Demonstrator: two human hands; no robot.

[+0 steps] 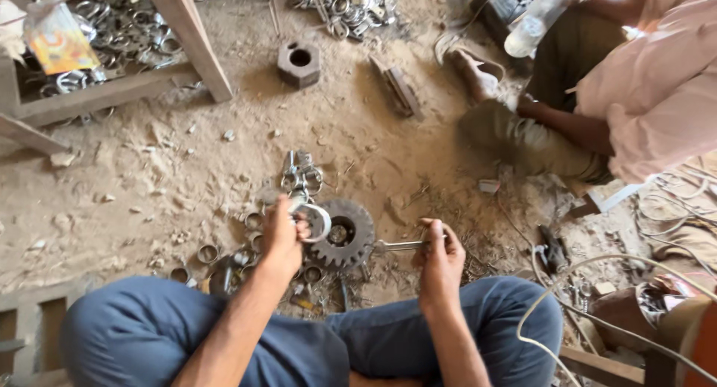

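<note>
I sit cross-legged on a sandy floor in blue trousers. My left hand (282, 234) grips a shiny metal ring clamp (314, 221) just above the ground. My right hand (439, 258) holds a silver wrench (396, 246) whose head points left toward a dark toothed gear (345, 234) lying flat between my hands. Small metal rings (208, 253) and clamps (300, 176) lie scattered around the gear and by my left knee.
Another person in a pink shirt (657, 81) sits at the upper right with a plastic bottle (536, 19). A large hex nut (299, 62) and a metal block (397, 88) lie farther off. A wooden frame (187, 36) holds rings at upper left. White cable (582, 282) loops at right.
</note>
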